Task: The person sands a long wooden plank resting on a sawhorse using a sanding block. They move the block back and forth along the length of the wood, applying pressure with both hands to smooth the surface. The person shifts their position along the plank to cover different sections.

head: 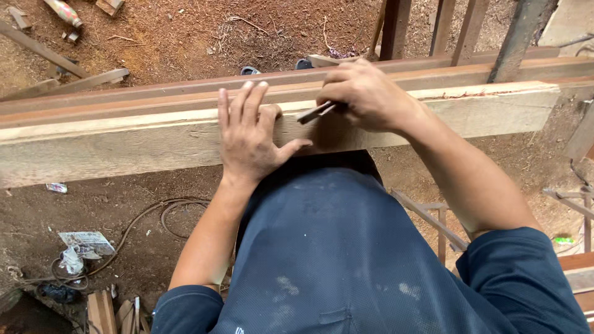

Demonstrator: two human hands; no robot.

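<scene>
Dirt floor (185, 37) with sawdust, cable (142, 216), wood scraps (93, 79).

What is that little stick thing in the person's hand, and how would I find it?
Find the long pale wooden plank that runs across the picture. Two hands are on it: the left hand lies flat and the right hand is curled. The pencil pokes out of the right hand's fingers, thin, flat and dark-tipped, far smaller than any board nearby.

Left hand (249, 139) flat on plank (124, 145); right hand (365, 96) pinches, perhaps, a pencil (317, 112).
</scene>
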